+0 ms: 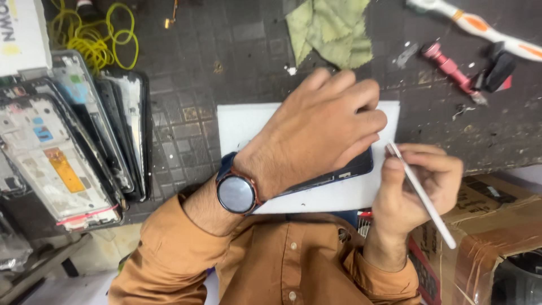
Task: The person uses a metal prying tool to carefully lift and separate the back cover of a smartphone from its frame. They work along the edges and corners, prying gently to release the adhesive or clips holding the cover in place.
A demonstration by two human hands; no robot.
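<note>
I log a dark phone (353, 166), long axis left-right, pinned flat under my left hand (322, 127) on white sheet (243, 121). My right hand (415, 183) grips a white stylus (423, 197), tip far-left at the phone's right edge. Desk (226, 51) bare beyond.

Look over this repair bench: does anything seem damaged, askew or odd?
Yes. At the left, a stack of stripped phone frames leans fanned out, insides bared. The left hand presses a dark phone on a white sheet; the right hand holds a thin white tool.
</note>
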